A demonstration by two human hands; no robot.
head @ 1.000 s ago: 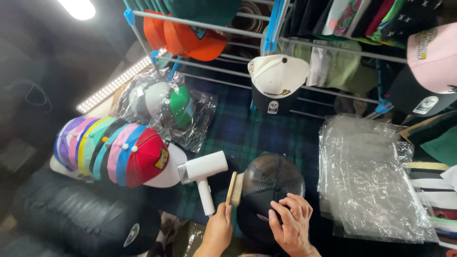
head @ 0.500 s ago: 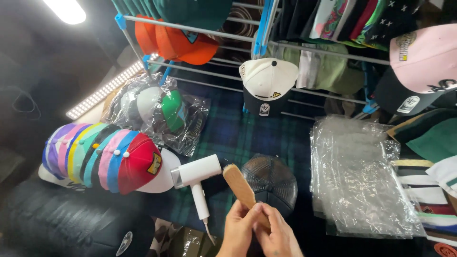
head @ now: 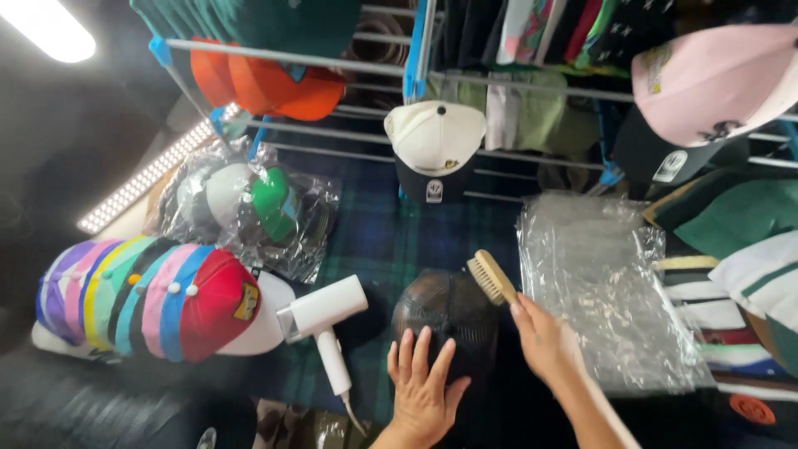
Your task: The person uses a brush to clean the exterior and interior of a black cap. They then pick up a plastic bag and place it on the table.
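Wooden brush (head: 492,277) now in right hand (head: 539,337), left hand (head: 424,391) pressing dark cap (head: 449,312)

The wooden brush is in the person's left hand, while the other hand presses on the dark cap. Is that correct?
Not quite. The head view shows the wooden brush in the right hand; the left hand presses on the dark cap.

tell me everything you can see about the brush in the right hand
The brush is small, with a pale wooden back and a dense row of light bristles along one side. The right hand grips its lower end, so the handle is mostly hidden. It is tilted, head pointing up and left, over the upper right edge of the dark mesh cap, which the left hand presses flat. Whether the bristles touch the cap is unclear.
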